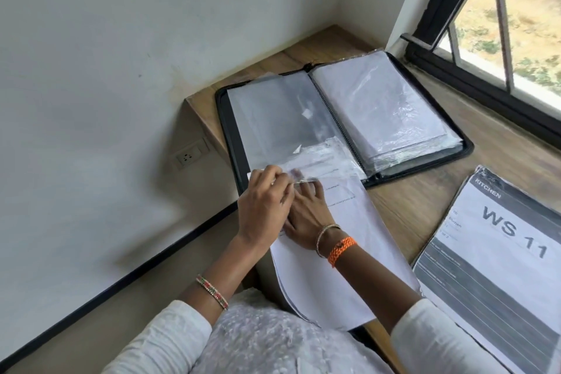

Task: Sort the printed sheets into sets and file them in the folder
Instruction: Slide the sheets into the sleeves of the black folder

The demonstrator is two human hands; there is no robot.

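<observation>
A black zip folder (pixel 340 118) lies open on the wooden desk (pixel 425 197), its clear plastic sleeves spread left and right. A set of white printed sheets (pixel 331 258) lies partly inside the open mouth of a clear sleeve (pixel 321 161) at the folder's near left corner, and its lower end hangs over the desk edge. My left hand (pixel 264 206) pinches the lifted edge of that sleeve. My right hand (pixel 309 209) rests flat on the sheets just below the sleeve mouth, partly hidden behind the left hand.
A stack of printed sheets (pixel 498 255) marked "KITCHEN" and "WS 11" lies at the right on the desk. A white wall with a socket (pixel 189 156) is on the left. A black-framed window (pixel 485 70) runs behind the folder.
</observation>
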